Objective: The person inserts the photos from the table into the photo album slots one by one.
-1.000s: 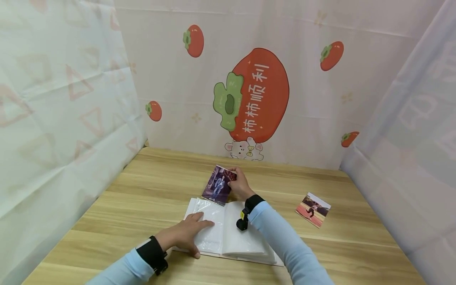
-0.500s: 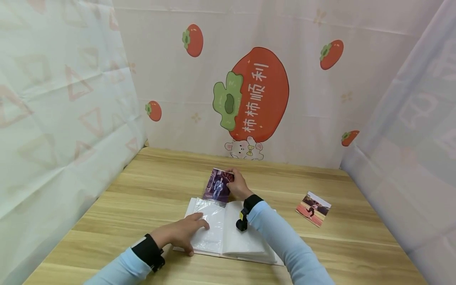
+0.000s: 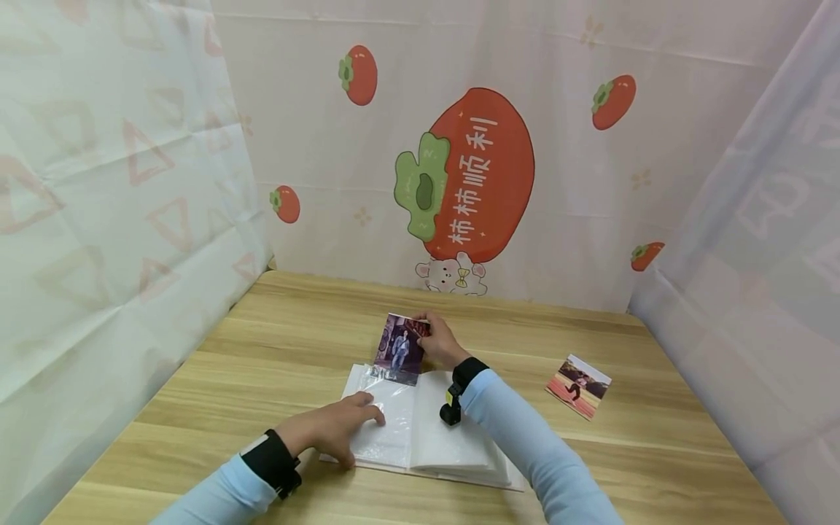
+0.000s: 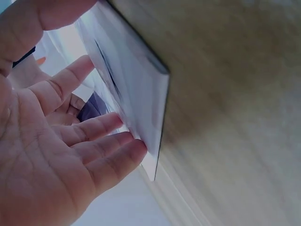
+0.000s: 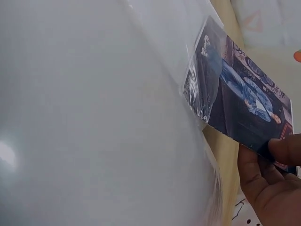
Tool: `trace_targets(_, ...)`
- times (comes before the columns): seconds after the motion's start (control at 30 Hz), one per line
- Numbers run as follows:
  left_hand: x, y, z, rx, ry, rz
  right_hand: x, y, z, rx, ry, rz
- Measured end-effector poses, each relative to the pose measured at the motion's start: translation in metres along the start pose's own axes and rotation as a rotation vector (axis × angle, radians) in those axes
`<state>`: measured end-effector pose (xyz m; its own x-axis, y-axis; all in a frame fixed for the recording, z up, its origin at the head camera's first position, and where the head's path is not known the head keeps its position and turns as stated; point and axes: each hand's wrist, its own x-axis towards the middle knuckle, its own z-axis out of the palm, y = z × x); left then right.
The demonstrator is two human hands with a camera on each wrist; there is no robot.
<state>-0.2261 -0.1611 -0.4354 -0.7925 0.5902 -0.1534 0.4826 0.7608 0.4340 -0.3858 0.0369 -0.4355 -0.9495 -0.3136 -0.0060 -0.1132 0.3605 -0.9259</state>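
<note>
A photo album [image 3: 453, 437] lies open on the wooden table, white pages with clear plastic sleeves showing. My right hand [image 3: 441, 344] pinches a photo [image 3: 399, 344] of a standing figure in blue by its upper right corner, thumb on the picture side. The photo's lower end lies under the clear film at the far edge of the left page; in the right wrist view the plastic [image 5: 200, 96] wrinkles over it. My left hand [image 3: 331, 429] rests on the left page with fingers spread. In the left wrist view, its fingertips touch the album's edge [image 4: 146, 108].
A second photo [image 3: 579, 386], of a runner on a red track, lies apart on the table [image 3: 262, 379] to the right. A white curtain [image 3: 315, 146] printed with persimmons stands behind the table, with more cloth along both sides.
The photo has moved down and slightly left with my right hand, and its lower end has slid under the plastic film. My left hand has shifted a little left on the page.
</note>
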Motion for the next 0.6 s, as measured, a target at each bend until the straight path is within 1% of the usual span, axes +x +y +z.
trace_targets(0.2,-0.0003,-0.0024,0.0008,-0.008,0.003,0.001,-0.0021,0.0007,0.0017,-0.053,-0.095,-0.012)
trace_targets(0.3,0.0001,-0.0034,0.0009,-0.003,-0.001,0.007,-0.0033,0.0,0.0031,-0.078,-0.137,0.0)
trace_targets(0.53,0.0005,-0.0051,0.002,0.002,-0.007,0.007,-0.0043,-0.001,0.0014,-0.086,-0.188,0.032)
trace_targets(0.6,0.0002,-0.0054,0.002,-0.003,-0.008,0.006,-0.0043,0.0012,0.0002,-0.088,-0.216,0.039)
